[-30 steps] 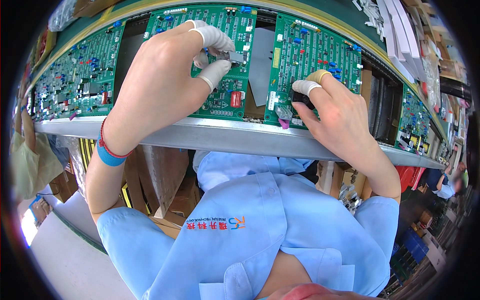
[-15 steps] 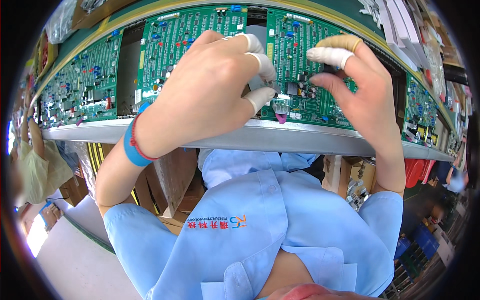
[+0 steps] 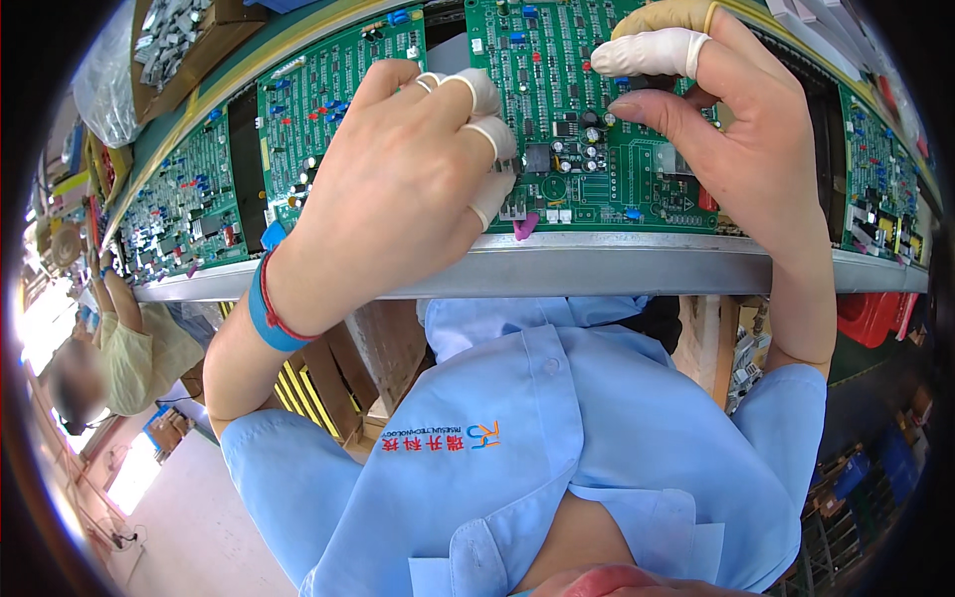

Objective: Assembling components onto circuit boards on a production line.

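White finger cots cover several fingertips of my left hand. Its fingers are bent together at the lower left edge of a green circuit board, closed around a small part that they mostly hide. Just below these fingertips a purple piece sticks out at the board's near edge. My right hand, with white and tan cots on two fingers, is over the right part of the same board. A dark part shows between its curled fingers and thumb, mostly covered. Round capacitors stand near the thumb tip.
More populated boards line up to the left and right along a metal rail in front of me. An open carton of small grey parts stands at the far left. Another person is at the left.
The whole view has shifted, so the board and its parts appear farther left and higher. Both hands stay over the same board in much the same poses, fingers bent.
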Available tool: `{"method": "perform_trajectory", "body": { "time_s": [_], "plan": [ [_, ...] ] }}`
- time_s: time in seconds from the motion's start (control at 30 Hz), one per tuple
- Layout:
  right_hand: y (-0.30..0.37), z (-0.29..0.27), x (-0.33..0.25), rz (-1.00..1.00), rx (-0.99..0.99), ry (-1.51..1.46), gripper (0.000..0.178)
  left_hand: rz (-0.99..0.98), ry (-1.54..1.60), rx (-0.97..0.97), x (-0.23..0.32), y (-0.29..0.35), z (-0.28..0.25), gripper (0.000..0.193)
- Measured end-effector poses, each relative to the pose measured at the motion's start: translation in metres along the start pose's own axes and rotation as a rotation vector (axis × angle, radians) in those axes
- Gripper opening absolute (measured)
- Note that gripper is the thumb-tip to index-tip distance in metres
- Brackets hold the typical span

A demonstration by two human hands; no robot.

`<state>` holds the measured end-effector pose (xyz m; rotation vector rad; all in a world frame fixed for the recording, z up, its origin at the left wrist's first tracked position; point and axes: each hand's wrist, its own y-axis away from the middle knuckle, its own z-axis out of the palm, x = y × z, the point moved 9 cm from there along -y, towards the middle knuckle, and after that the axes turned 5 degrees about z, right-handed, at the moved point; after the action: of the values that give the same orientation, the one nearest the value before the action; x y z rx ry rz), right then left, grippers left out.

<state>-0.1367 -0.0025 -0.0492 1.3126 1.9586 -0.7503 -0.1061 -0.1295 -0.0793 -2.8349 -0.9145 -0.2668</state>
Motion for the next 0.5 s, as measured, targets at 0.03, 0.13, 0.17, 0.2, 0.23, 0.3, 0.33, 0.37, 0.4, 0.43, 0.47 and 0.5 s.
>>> {"method": "perform_trajectory", "body": {
  "time_s": [0.03, 0.13, 0.17, 0.2, 0.23, 0.3, 0.33, 0.37, 0.4, 0.43, 0.47, 0.5],
  "plan": [
    [0.0, -0.001, 0.001, -0.002, -0.002, -0.041, 0.028, 0.005, -0.001, -0.006, 0.002, 0.0, 0.0, 0.021],
    [0.001, -0.003, -0.004, -0.011, -0.001, 0.006, 0.028, 0.041, -0.104, 0.015, 0.008, 0.001, -0.001, 0.02],
    [0.0, -0.002, -0.008, -0.02, -0.003, 0.033, 0.028, 0.039, -0.11, 0.016, 0.009, 0.001, 0.0, 0.02],
    [0.007, 0.005, 0.0, -0.308, 0.052, 0.066, 0.028, 0.033, -0.085, 0.017, 0.009, 0.001, 0.0, 0.018],
    [0.01, 0.005, 0.002, -0.334, 0.058, 0.058, 0.028, 0.02, -0.066, 0.016, 0.007, 0.001, -0.002, 0.016],
    [0.008, 0.006, 0.004, -0.261, 0.068, 0.06, 0.029, 0.059, -0.049, 0.011, 0.01, 0.001, -0.005, 0.012],
    [0.008, 0.007, 0.006, -0.234, 0.052, 0.037, 0.029, 0.108, -0.058, 0.0, 0.013, 0.0, -0.002, 0.011],
    [0.008, 0.008, 0.002, -0.267, 0.055, 0.028, 0.029, 0.155, -0.067, -0.011, 0.015, 0.0, -0.001, 0.01],
    [0.009, 0.006, 0.003, -0.249, 0.076, 0.025, 0.029, 0.144, -0.088, -0.008, 0.013, -0.001, -0.002, 0.01],
    [0.008, 0.004, 0.003, -0.231, 0.097, 0.021, 0.029, 0.125, -0.087, -0.069, 0.01, -0.001, 0.002, 0.009],
    [0.007, 0.005, 0.003, -0.224, 0.081, 0.038, 0.029, 0.105, -0.086, -0.13, 0.007, -0.001, 0.006, 0.009],
    [0.007, 0.006, 0.001, -0.244, 0.079, 0.035, 0.029, 0.092, -0.1, -0.125, 0.005, -0.001, 0.005, 0.009]
  ]
}}
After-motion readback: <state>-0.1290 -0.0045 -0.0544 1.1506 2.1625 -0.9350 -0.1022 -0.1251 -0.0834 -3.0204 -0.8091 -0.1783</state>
